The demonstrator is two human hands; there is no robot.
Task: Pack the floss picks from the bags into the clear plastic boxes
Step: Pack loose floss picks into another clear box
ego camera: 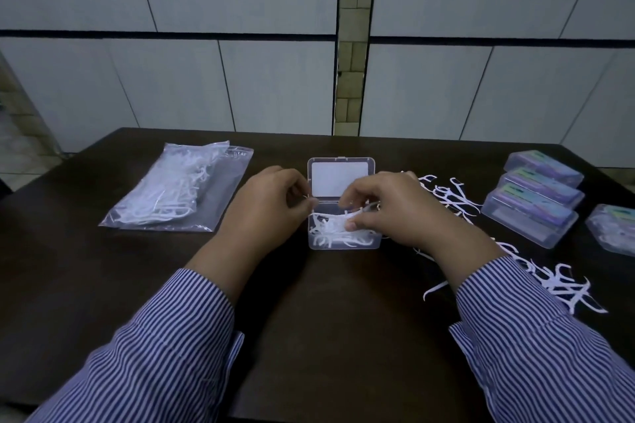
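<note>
Dark wooden table w/ a pale tiled wall behind it. Well to the left of the left hand lies a clear zip bag, flat, still holding white floss picks. Beyond the right hand, to its right, loose floss picks are strewn over the table, more of them trailing down beside the right striped sleeve. Further right: three closed filled boxes in an overlapping row, plus a fourth closed box cut by the frame edge; all carry coloured label inserts, writing too blurred to read. Between the two hands sits the open clear plastic box, lid standing up at the far side w/ a blank white insert, no text visible. Box is partly filled w/ tangled white picks. Right hand, fingers curled, pinches a small bunch of floss picks just over the box opening, thumb underneath; it covers the box's right rim. Left hand touches the box's left edge, fingertips curled and pinching the other end of the picks. Both wrists block the near table around the box.
</note>
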